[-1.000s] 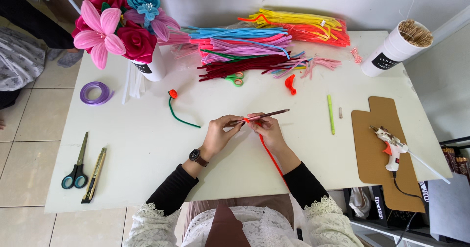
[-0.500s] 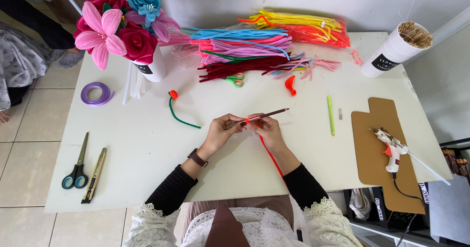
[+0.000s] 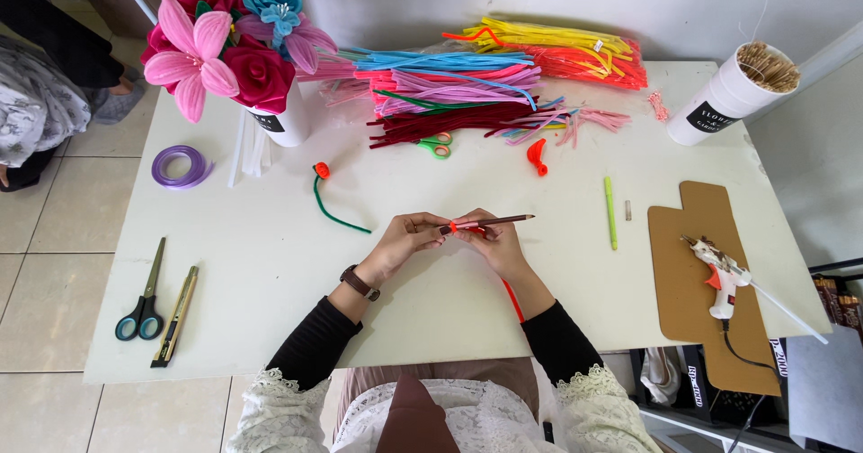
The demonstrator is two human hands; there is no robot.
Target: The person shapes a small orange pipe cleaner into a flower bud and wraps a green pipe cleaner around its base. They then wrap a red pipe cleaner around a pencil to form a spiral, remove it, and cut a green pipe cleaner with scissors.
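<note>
Near the middle of the table [image 3: 270, 264], in front of the pipe cleaner pile [image 3: 467, 93]: left hand [image 3: 404, 240] pinching the near end of a thin brown stick [image 3: 503, 220], right hand [image 3: 494, 242] gripping the same stick plus a red pipe cleaner [image 3: 512, 298]. Red coil bunched at the fingertips; tail trailing back toward the table edge. Judged step: winding cleaner around stick. Next move likely needs steady tension and tight, even turns. Glue gun [image 3: 719, 273] well right of the pile, untouched.
</note>
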